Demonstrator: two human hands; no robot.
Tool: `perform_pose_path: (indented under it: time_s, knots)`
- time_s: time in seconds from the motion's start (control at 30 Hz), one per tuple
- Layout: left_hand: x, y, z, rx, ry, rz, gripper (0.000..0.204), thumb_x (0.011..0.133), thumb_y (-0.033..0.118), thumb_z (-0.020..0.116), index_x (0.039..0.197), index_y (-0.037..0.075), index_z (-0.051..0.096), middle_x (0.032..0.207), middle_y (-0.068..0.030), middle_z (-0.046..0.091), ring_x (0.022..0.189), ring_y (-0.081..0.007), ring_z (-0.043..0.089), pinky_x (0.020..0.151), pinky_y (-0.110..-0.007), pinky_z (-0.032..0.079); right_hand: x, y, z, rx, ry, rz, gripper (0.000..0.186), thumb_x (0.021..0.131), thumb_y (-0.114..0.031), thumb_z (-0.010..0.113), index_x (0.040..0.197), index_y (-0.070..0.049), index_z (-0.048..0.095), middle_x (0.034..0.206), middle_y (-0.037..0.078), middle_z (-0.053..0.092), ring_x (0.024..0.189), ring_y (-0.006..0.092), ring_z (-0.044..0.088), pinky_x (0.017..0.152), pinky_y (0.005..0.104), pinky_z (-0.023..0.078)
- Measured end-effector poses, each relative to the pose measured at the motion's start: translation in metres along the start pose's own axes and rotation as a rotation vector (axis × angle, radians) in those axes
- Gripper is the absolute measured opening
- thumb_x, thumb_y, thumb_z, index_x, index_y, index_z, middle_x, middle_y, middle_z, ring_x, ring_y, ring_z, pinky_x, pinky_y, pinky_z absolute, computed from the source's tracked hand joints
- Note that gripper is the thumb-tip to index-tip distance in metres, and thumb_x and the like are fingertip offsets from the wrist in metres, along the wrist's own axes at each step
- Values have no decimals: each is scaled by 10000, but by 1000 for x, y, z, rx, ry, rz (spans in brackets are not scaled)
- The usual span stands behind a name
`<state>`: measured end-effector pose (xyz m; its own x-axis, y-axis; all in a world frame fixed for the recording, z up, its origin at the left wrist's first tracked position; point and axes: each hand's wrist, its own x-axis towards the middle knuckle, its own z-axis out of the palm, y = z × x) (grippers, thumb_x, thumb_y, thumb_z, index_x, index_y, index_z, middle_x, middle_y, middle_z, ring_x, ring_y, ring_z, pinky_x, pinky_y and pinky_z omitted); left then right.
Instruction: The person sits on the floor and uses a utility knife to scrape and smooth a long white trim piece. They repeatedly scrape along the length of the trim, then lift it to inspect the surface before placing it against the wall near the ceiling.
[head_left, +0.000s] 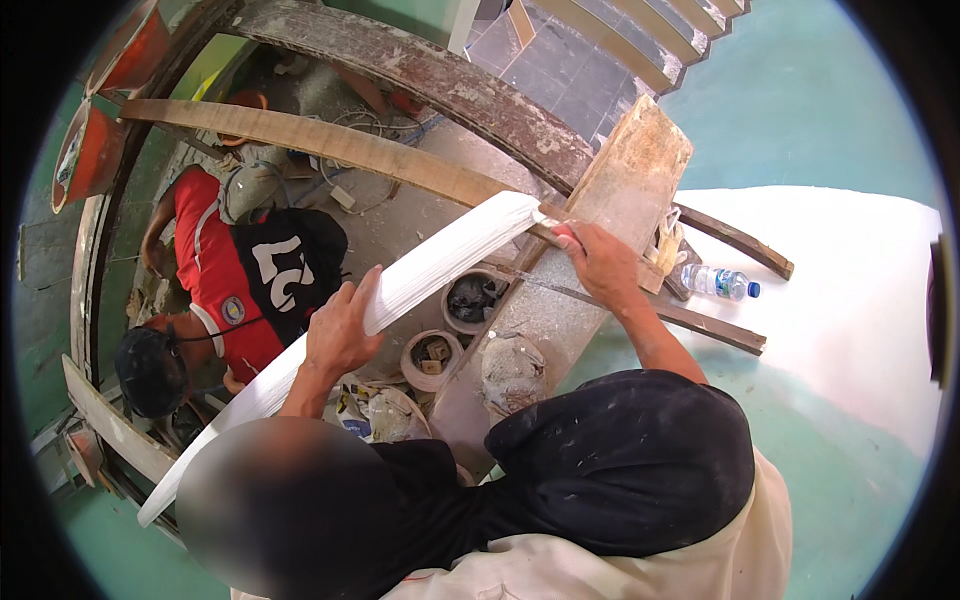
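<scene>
A long white ribbed moulding strip [455, 255] slants from the lower left up to a wooden board in the middle. My left hand [345, 325] is closed round its mid-length, fingers over the far edge. My right hand [603, 268] is at the strip's upper end, above the wide plank, with its fingers closed. A small pinkish thing shows at those fingertips; I cannot make out what it is. The narrow wooden board [330, 140] passes beneath the strip's upper end. My knees, in black cloth [620, 460], are bent below my hands.
Below left, a person in a red and black shirt [235, 270] bends low. A wide dusty plank [635, 165] crosses the timbers, with a clear water bottle [720, 282] beyond it. Buckets [432, 360] stand below; orange tubs [90, 155] are far left. Stairs [640, 40] are at the top.
</scene>
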<state>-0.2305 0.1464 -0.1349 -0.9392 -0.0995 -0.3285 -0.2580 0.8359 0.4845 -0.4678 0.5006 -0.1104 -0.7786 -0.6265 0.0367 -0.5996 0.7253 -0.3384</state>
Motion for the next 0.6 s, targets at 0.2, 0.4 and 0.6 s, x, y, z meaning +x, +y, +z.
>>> perform_pose_path:
  time_s: [0.2, 0.4, 0.6]
  knots:
    - [0, 0, -2, -29, -2, 1, 987, 736, 153, 800, 1638, 204, 404, 1085, -141, 609, 1039, -382, 677, 876, -508, 571, 6, -5, -3, 31, -62, -98, 232, 1052, -379, 646, 1161, -196, 738, 969, 93, 729, 864, 333, 723, 698, 462, 559]
    - [2, 2, -6, -28, -22, -5, 983, 739, 148, 798, 1638, 204, 403, 1095, -144, 615, 1046, -383, 677, 880, -510, 569, 0, -2, -9, 69, -127, 21, 299, 1063, -382, 637, 1184, -120, 716, 1011, 138, 742, 913, 361, 716, 778, 476, 546]
    - [0, -3, -5, -50, -14, 9, 991, 730, 135, 790, 1639, 195, 398, 1094, -156, 621, 1038, -393, 676, 875, -505, 566, 9, 10, -8, -8, -106, 109, 335, 1039, -448, 657, 1082, -116, 650, 913, 145, 735, 846, 363, 719, 705, 490, 546]
